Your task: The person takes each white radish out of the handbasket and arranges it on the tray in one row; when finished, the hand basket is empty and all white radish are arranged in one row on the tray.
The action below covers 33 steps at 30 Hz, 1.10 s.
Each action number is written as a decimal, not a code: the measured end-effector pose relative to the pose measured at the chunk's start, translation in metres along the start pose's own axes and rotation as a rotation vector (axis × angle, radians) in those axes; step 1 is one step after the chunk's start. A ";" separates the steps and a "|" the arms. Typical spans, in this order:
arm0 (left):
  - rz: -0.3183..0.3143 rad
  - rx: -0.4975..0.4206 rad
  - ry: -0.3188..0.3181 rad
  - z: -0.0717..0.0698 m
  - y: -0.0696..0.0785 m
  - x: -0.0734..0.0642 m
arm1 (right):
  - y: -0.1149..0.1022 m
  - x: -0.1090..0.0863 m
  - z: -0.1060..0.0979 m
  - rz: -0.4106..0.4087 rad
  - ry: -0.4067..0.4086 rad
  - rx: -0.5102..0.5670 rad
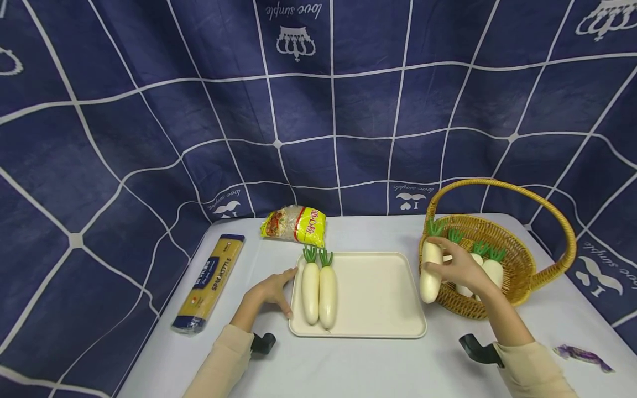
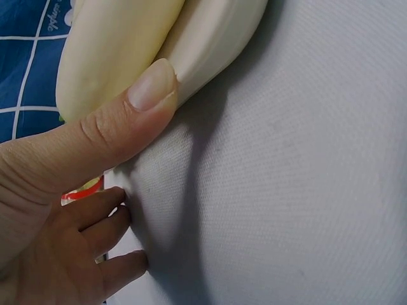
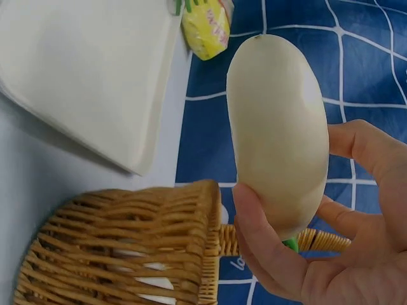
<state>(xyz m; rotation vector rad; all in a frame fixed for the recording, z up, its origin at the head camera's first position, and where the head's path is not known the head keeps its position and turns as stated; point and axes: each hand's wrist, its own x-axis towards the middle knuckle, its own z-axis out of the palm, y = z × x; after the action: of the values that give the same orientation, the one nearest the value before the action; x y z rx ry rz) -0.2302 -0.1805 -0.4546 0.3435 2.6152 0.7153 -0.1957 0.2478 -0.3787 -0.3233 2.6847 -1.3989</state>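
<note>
My right hand (image 1: 459, 266) grips a white radish (image 1: 431, 271) with green leaf stubs, held at the left rim of a wicker basket (image 1: 517, 243). In the right wrist view the radish (image 3: 276, 127) is pinched between thumb and fingers, above the basket. Several more white radishes (image 1: 494, 271) lie inside the basket. On the cream tray (image 1: 375, 298) two white radishes (image 1: 327, 298) lie side by side at the left end, leaves toward the back. My left hand (image 1: 272, 288) rests at the tray's left edge, fingers spread; its thumb (image 2: 149, 89) touches the rim in the left wrist view.
A yellow food bag (image 1: 296, 225) lies behind the tray. To the left is a spaghetti packet (image 1: 211, 282). A purple wrapped candy (image 1: 583, 355) lies at the right on the white table (image 1: 358, 367). A blue checked cloth (image 1: 368, 110) hangs behind.
</note>
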 end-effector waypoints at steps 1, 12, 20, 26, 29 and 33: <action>0.001 0.000 0.000 0.000 0.000 0.000 | 0.000 0.000 0.001 -0.008 0.000 0.002; -0.007 0.002 -0.007 0.000 -0.001 0.000 | 0.002 0.003 0.018 -0.007 -0.018 0.031; -0.008 -0.009 -0.010 -0.001 0.001 -0.001 | 0.001 0.004 0.028 -0.043 -0.017 0.011; -0.014 -0.006 -0.014 0.000 0.000 0.000 | 0.000 0.006 0.036 -0.088 -0.030 -0.022; -0.019 -0.008 -0.012 0.000 0.000 0.000 | 0.001 0.008 0.040 -0.125 -0.037 -0.009; -0.018 -0.001 -0.012 0.000 0.000 0.000 | 0.003 0.010 0.045 -0.147 -0.060 0.040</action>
<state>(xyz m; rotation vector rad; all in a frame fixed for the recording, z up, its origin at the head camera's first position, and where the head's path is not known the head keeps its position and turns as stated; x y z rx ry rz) -0.2304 -0.1805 -0.4547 0.3227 2.6033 0.7067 -0.1971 0.2108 -0.4069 -0.5597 2.6282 -1.4541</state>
